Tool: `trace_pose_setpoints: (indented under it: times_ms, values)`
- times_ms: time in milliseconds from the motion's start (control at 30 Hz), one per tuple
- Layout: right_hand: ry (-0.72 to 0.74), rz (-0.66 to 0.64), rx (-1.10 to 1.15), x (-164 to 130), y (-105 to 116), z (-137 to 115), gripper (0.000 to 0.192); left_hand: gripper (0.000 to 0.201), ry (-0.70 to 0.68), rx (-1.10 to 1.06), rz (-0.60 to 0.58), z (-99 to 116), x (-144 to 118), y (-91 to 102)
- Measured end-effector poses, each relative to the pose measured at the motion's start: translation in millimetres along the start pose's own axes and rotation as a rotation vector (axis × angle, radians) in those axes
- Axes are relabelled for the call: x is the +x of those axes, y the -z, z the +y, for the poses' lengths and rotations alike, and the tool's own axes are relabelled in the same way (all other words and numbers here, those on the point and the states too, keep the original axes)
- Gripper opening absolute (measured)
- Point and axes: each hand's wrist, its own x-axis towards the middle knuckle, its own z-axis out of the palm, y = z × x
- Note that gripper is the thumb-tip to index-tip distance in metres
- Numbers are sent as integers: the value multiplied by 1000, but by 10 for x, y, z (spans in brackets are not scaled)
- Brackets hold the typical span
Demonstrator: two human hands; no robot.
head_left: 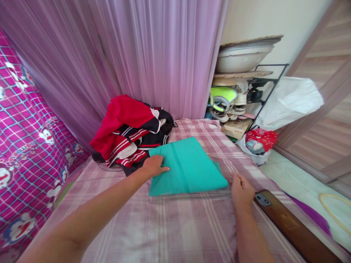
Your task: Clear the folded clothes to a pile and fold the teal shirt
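A flat, folded teal sheet (189, 166) lies on the plaid bedspread (175, 226); whether it is cloth or plastic I cannot tell. What looks like a thin see-through margin shows along its near and right edges. My left hand (156, 166) rests on the sheet's left side, thumb stretched out over it and apart from the fingers. Just beyond the right corner, my right hand (242, 188) is closed in a pinch. Its fingertips hide whatever is between them. A heap of red, navy and white striped clothes (131, 135) lies behind my left hand.
A brown-cased phone (290, 223) lies close by my right forearm. Purple curtains (164, 54) hang behind the bed, with pink patterned fabric (30, 157) at the left. A shoe rack (263, 98) topped with basins (241, 60) and plastic bags (290, 102) stand at the right.
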Motion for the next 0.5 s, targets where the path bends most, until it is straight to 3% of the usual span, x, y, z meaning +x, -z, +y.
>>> trace_pose_setpoints:
  times_ms: [100,200,300,367,433,500]
  values:
    - [-17,-23,22,1,12,-32,50,32,-45,13,-69,82,116,-55]
    - [-16,-13,47,2,18,-63,49,30,-60,12,-14,55,113,50]
    - [-55,-1,101,2,12,-78,45,32,-118,-132,132,77,-45,393]
    - [-140,34,183,5,15,-91,43,38,-240,-342,200,178,-246,689]
    - [-248,106,310,18,37,-113,39,44,-423,-569,161,327,-493,930]
    - [-339,173,421,41,81,-140,34,46,-609,-658,10,475,-717,1043]
